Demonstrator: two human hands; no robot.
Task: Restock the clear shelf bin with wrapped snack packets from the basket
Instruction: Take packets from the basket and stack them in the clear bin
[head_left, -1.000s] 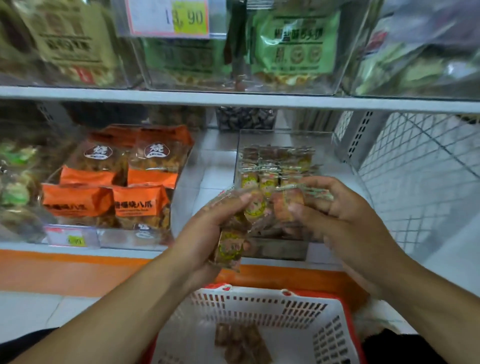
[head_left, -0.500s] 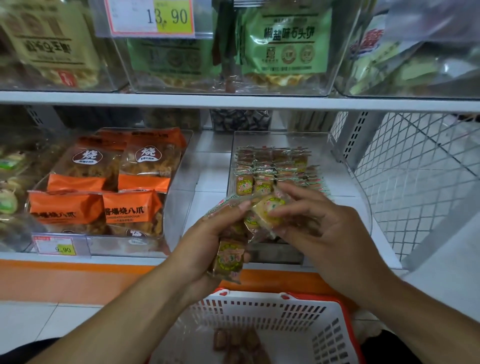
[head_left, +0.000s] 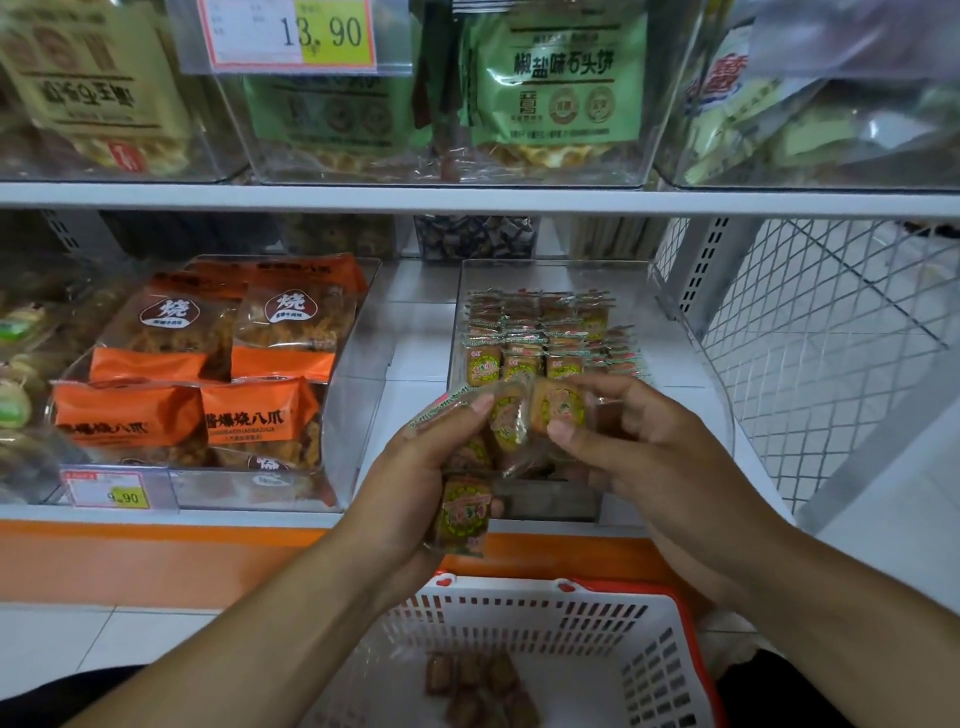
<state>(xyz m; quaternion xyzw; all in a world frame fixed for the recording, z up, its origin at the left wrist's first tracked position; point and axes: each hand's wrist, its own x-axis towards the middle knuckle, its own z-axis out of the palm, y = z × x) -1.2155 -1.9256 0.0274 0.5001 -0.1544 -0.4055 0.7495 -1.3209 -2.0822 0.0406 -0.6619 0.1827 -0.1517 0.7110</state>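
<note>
Orange-and-brown plastic snack bags (head_left: 208, 374) far left on shelf, not task stock.

Left hand (head_left: 415, 478) curled round bunch of small clear-wrapped snack packets with yellow-green labels (head_left: 462, 512), one dangling low.

Right hand (head_left: 639, 447) pinches single packet (head_left: 558, 410) off bunch, just above front lip of clear plastic shelf bin (head_left: 691, 332).

Packets look light, crinkly, slippery; best pinched across flat faces, not by sealed ends.

Bin holds upright rows at rear-left; front and right side open.

White slotted plastic basket with red rim (head_left: 660, 649) below, few packets left inside.
</note>
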